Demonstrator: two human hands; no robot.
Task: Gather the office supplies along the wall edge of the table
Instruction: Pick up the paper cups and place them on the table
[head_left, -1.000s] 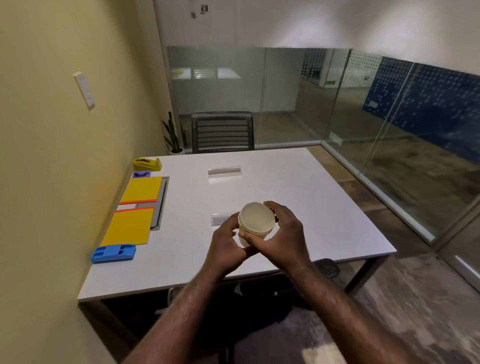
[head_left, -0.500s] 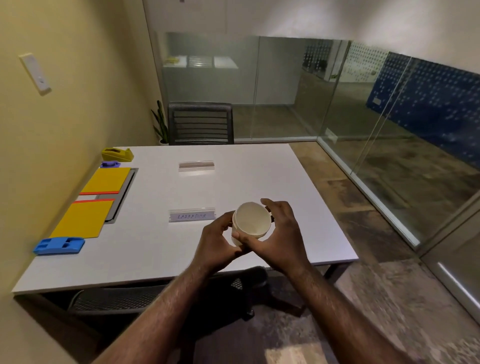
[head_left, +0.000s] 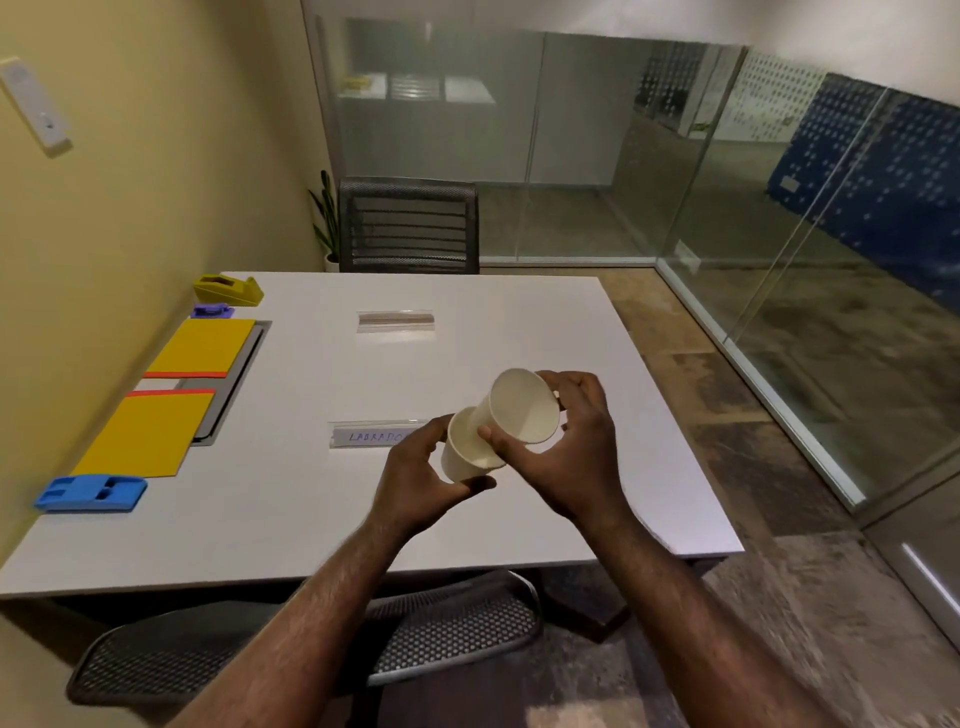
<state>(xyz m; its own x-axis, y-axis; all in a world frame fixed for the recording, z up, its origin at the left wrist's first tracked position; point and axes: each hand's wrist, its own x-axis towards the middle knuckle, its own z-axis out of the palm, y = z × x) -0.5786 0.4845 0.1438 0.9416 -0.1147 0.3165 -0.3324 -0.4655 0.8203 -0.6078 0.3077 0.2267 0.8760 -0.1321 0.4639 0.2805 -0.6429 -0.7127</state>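
I am holding two paper cups above the table (head_left: 519, 322), near its front edge. My right hand (head_left: 566, 457) is gripping the upper cup (head_left: 524, 408), tilted mouth toward me; my left hand (head_left: 415, 478) is curling round the lower cup (head_left: 465, 457), and the upper cup's base looks partly nested in it. Along the wall edge the tape dispenser (head_left: 228, 289), yellow pads (head_left: 171, 395) and blue stapler (head_left: 91, 492) are lying in a row. To do this well, I am keeping the pinch light so the rims aren't crushing, then carrying both leftward.

left hand (head_left: 415, 483) bare | right hand (head_left: 566, 457) bare | forearms unsleeved
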